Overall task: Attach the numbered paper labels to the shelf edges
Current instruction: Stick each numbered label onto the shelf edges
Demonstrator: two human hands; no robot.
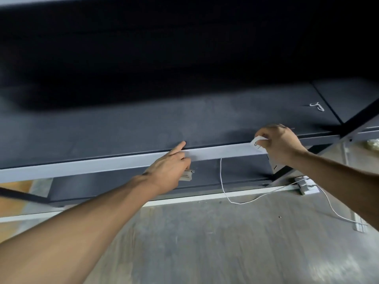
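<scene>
A dark shelf board has a pale grey front edge (123, 162) running across the view. My right hand (281, 144) pinches a white paper label (258, 141) with a dark handwritten mark, held against the right end of that edge. My left hand (170, 167) lies on the middle of the edge with its index finger pointing onto the shelf top; its lower fingers hold a small stack of paper labels (187, 175) below the edge. A white string (223, 187) hangs from the edge between my hands and trails onto the floor.
A lower dark shelf (123, 187) lies beneath. A dark upright post (359, 119) stands at the right. A short piece of white string (317, 107) lies on the shelf top. Small pale objects (305, 184) rest on the grey floor at right.
</scene>
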